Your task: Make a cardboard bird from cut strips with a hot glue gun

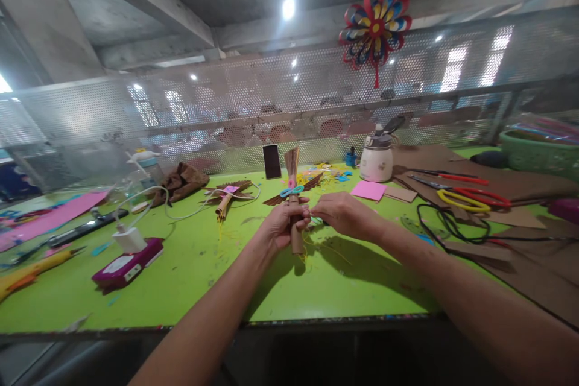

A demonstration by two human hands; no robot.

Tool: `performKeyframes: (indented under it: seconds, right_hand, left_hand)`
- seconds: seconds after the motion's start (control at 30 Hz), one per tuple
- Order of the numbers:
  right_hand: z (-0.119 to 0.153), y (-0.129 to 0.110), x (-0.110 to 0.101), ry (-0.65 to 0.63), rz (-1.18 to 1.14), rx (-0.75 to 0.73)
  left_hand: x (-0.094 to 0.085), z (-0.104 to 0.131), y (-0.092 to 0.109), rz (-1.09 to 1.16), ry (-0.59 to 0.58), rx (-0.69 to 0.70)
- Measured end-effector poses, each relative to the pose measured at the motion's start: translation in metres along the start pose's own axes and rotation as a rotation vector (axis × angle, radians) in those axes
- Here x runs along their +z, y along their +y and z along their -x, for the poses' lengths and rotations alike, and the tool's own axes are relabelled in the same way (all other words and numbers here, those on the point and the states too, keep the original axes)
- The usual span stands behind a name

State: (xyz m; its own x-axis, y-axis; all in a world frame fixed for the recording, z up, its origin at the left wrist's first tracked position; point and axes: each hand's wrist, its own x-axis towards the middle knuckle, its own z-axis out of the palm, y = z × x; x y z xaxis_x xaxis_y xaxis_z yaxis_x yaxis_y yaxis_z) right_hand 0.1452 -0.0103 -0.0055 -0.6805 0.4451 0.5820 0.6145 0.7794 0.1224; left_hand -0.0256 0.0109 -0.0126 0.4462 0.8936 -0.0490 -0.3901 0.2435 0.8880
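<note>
My left hand (284,222) is closed around a brown rolled-paper figure (297,238). The figure has a tube body, pleated brown paper wings, an upright pleated fan on top and a small blue bow with pink at its middle. My right hand (340,215) is just to the right of the tube, fingertips pinched together near the left fingers. What the right fingertips hold, if anything, is too small to tell. Thin yellow strands (332,248) lie on the table below the hands. A similar brown paper figure (226,196) with yellow strands lies to the left.
On the green table (181,277) are a purple power adapter (127,265), a yellow glue gun (36,271), a phone (272,161), a white bottle (377,160), pink paper (368,190), scissors (470,198), black cable (452,235), brown paper (538,253) and a green basket (538,154).
</note>
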Motion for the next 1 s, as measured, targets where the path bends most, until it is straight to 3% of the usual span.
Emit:
performKeyframes:
  seconds: [0.27, 1.0]
  right_hand:
    - [-0.0001, -0.0033, -0.0002, -0.039, 0.042, 0.053]
    - [0.0, 0.0004, 0.0026, -0.14, 0.017, 0.109]
  left_hand:
    - [0.0016, 0.0022, 0.0033, 0.005, 0.028, -0.05]
    - [0.0025, -0.002, -0.0061, -0.069, 0.063, 0.044]
